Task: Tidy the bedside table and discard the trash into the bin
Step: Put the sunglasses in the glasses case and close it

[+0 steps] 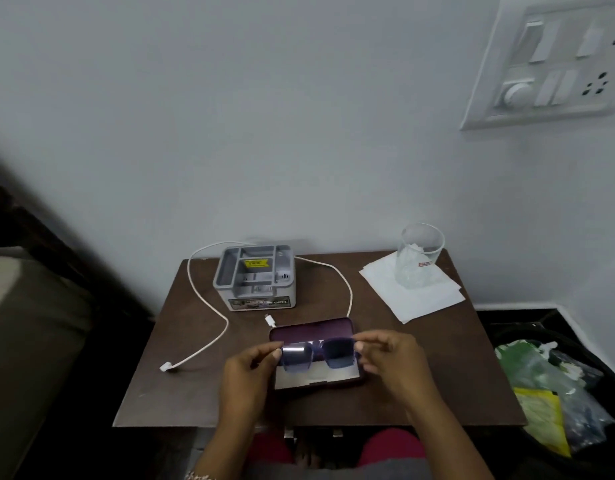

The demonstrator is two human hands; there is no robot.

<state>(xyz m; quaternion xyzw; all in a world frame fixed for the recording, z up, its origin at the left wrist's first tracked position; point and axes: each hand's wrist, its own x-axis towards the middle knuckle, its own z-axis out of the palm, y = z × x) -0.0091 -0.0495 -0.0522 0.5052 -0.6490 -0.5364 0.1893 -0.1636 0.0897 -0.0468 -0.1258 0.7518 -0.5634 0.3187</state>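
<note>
Both hands are raised over the near half of the brown wooden bedside table [160,393], the left hand [254,368] and right hand [389,358] each pinching one end of the dark blue-tinted square sunglasses [319,355] just above the open purple-lined glasses case [309,329]. Stowing them seems the step in hand, so next they need lowering level into the case before its lid shuts. Further back, the clear drinking glass [418,258] holds a crumpled wrapper, the grey plastic organiser box [254,275] looks empty, and the black bin [506,332] holds plastic bags.

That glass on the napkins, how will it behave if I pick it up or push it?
The glass looks clear and smooth, so probably fragile and a bit slippery. It seems to hold only crumpled wrapping, so likely light. Pushed, it may drag the loose napkins or tip.
</note>
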